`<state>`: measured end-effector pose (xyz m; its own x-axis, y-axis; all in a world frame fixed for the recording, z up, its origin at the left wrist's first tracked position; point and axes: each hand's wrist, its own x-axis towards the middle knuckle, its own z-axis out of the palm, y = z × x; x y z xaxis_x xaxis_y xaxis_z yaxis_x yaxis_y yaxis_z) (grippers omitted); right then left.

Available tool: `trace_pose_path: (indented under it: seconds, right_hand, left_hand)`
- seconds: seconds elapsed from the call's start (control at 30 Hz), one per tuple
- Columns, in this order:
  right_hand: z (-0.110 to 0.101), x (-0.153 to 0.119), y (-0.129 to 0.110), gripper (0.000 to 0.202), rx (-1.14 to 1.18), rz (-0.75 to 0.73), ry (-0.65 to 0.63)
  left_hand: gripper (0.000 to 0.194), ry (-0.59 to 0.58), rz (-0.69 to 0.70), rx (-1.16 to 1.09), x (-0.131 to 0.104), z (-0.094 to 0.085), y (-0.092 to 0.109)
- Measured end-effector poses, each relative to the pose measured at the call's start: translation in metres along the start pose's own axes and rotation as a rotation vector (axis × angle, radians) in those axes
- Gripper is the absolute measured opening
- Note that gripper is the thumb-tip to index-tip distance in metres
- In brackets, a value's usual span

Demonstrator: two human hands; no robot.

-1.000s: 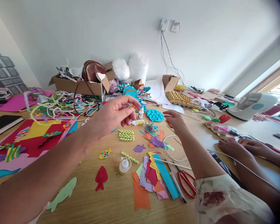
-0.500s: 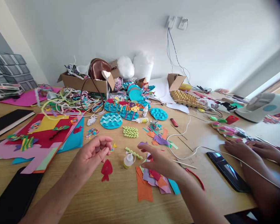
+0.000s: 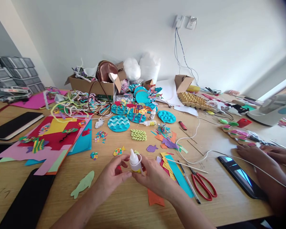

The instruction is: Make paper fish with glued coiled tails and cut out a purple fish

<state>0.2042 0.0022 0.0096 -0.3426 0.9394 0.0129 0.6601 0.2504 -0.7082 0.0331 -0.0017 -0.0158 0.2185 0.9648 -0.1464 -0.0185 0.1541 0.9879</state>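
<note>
A small white squeeze bottle of glue with a pointed nozzle stands upright in the grasp of my right hand, its fingers wrapped round the right side. My left hand curves in from the other side, thumb and fingers apart, its fingertips close to the bottle; whether they touch it I cannot tell. A bit of the red paper fish shows behind the left fingers. Around the hands lie a pale green paper fish, a yellow fish with coloured dots and a purple fish.
Red-handled scissors, a pen and paper strips lie at right, near a phone. Another person's hands rest beyond it. Coloured sheets cover the left. Blue wavy discs and a green wavy piece lie ahead.
My right hand has come down and closed round the glue bottle. The left hand has moved right and lower, beside it. The green fish and more of the scissors now show.
</note>
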Motion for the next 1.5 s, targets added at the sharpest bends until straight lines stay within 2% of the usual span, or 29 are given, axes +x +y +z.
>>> trace_pose_path:
  seconds: [0.13,0.23,0.37,0.47,0.57,0.7,0.83,0.9,1.0,1.13,1.27,1.4,1.5]
  right_hand:
    - [0.002,-0.004,-0.010,0.010,0.048,-0.014,0.012]
    - [0.006,-0.007,-0.006,0.015,0.177,0.021,0.031]
    - [0.024,-0.011,0.005,0.035,0.628,-0.004,0.172]
    - [0.039,-0.014,0.008,0.036,0.900,0.003,0.342]
    - [0.045,-0.013,0.007,0.034,1.125,0.076,0.433]
    - [0.040,-0.007,0.010,0.035,1.468,0.152,0.444]
    - [0.036,-0.002,0.010,0.031,1.739,0.265,0.358]
    - [0.036,-0.002,0.007,0.030,1.792,0.306,0.310]
    - [0.037,-0.001,0.004,0.031,1.818,0.343,0.264]
    - [0.042,-0.002,0.003,0.033,1.829,0.374,0.204]
    - [0.046,-0.004,0.002,0.031,1.813,0.365,0.157]
    - [0.039,-0.003,0.001,0.031,1.782,0.318,0.236]
    - [0.024,-0.002,0.007,0.031,1.737,0.263,0.388]
  left_hand:
    - [0.033,-0.055,-0.007,-0.213,0.000,0.009,0.009]
    - [0.031,-0.084,-0.028,-0.359,-0.001,0.012,0.010]
    - [0.027,-0.031,-0.096,-0.508,0.000,0.013,0.008]
    - [0.026,-0.047,-0.115,-0.603,0.002,0.016,0.007]
    - [0.024,-0.060,-0.098,-0.519,0.000,0.019,0.009]
    - [0.023,-0.036,-0.086,-0.340,-0.005,0.021,0.011]
    - [0.021,0.121,-0.017,-0.233,-0.005,0.017,0.006]
    - [0.029,0.162,0.025,-0.204,-0.003,0.014,0.004]
    - [0.037,0.099,0.086,-0.208,-0.001,0.014,0.006]
    - [0.026,0.079,0.146,-0.288,0.002,0.021,0.006]
    - [0.015,0.095,0.089,-0.307,0.004,0.025,0.000]
    - [0.013,0.081,0.068,-0.417,0.004,0.018,0.001]
    - [0.021,0.161,0.057,-0.522,0.001,0.001,0.004]
